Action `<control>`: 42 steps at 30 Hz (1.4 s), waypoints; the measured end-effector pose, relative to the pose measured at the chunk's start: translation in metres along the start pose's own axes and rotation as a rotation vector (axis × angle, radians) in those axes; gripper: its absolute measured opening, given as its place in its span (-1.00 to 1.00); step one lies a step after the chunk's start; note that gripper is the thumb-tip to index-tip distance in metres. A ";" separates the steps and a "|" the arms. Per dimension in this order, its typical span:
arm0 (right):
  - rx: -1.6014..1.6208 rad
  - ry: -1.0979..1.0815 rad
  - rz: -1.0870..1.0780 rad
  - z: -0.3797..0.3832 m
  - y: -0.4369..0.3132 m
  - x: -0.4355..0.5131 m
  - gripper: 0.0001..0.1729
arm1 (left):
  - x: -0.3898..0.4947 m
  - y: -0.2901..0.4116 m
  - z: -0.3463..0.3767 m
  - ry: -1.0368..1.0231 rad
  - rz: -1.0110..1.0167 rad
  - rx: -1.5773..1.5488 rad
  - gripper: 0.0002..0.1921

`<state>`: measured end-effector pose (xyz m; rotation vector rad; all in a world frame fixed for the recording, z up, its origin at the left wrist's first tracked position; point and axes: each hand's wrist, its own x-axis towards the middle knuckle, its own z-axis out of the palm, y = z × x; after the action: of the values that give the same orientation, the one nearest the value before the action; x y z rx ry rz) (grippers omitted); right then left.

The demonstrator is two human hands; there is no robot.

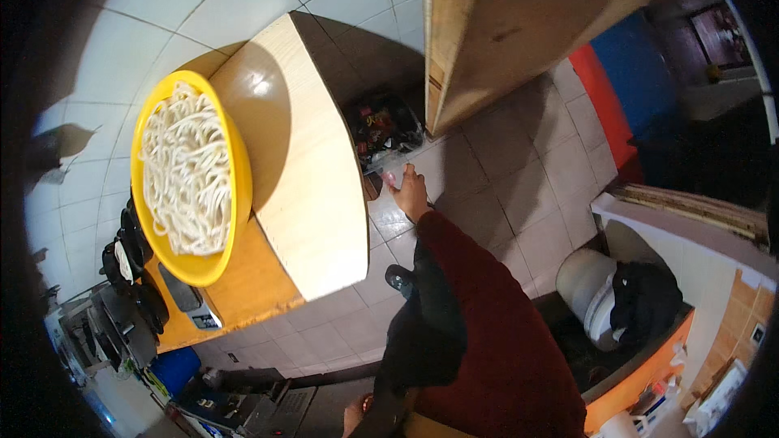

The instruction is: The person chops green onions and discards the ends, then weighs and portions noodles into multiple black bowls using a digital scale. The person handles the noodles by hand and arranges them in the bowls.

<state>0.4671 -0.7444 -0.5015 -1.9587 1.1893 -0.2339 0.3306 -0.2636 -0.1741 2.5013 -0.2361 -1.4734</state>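
Observation:
My right hand [411, 193], in a maroon sleeve, reaches down past the table edge with thumb and fingers apart. A small blurred pink object [389, 179] is just off the thumb tip; whether they touch is unclear. Just beyond it on the floor stands a dark bin [415, 139] holding crumpled wrappers and other rubbish. Only part of my left hand [354, 417] shows at the bottom edge, its fingers mostly hidden. To the left, a yellow plastic basin [242, 176] full of thick pale noodles [188, 176] sits beside a light wood-grain board [316, 194].
The orange tabletop [255, 280] carries a digital kitchen scale [206, 318] and several black items [149, 304]. A wooden panel [517, 30] juts in at upper right. A white bucket [581, 283] with black cloth [645, 304] stands at right. My shoe [398, 280] is on the tiled floor [517, 182].

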 end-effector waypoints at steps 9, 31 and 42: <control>-0.193 -0.178 -0.135 0.043 0.031 0.143 -0.54 | 0.021 0.052 0.041 -0.028 -0.106 -0.109 -0.74; 0.197 -0.608 0.005 -0.138 -0.099 -0.176 -0.67 | 0.078 0.041 -0.030 0.279 0.045 -0.965 -0.88; 0.359 -0.596 -1.756 -0.136 -0.411 -0.399 -0.40 | 0.017 0.038 -0.134 -0.176 0.674 -1.899 -0.44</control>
<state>0.4509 -0.4045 -0.0215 -1.9437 -1.0753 -0.5916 0.4548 -0.2891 -0.1151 0.6307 0.2247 -0.7545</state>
